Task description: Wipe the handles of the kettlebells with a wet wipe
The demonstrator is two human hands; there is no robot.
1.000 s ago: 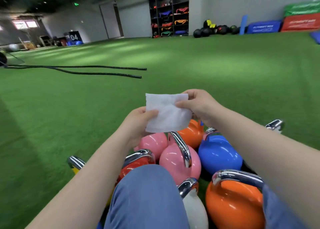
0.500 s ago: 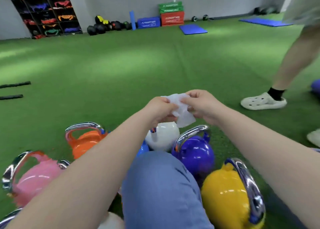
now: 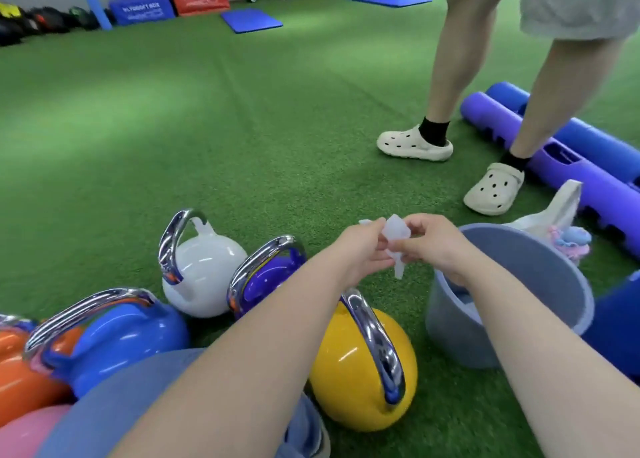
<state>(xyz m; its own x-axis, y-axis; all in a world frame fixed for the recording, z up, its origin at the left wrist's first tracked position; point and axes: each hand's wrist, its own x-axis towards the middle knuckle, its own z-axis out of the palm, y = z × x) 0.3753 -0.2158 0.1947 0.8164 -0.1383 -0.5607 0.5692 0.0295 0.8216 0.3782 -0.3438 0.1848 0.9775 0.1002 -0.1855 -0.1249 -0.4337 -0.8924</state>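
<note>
Right now both hands meet in front of the person, each pinching the same crumpled wet wipe (image 3: 396, 238). The left hand (image 3: 360, 250) holds its near-side edge and the right hand (image 3: 433, 246) its other edge, so each grip is grasping the wipe. A loose tail of the wipe hangs down between them. It looks bunched into a wad, probably to give a thicker pad for rubbing metal, or because it is spent; the grey bucket (image 3: 540, 250) just at 3 o'clock of the hands would suit either reading.

No handle is being touched. The kettlebells cluster from 7 to 9 o'clock of the hands: a yellow kettlebell (image 3: 346, 374) at 6 o'clock below the forearms, a purple kettlebell (image 3: 266, 277), a white kettlebell (image 3: 204, 274) and a blue kettlebell (image 3: 121, 336) further round. All stand with chrome handles up, within easy reach. Another person's legs (image 3: 450, 59) stand at 1 o'clock on the turf (image 3: 207, 128).
</note>
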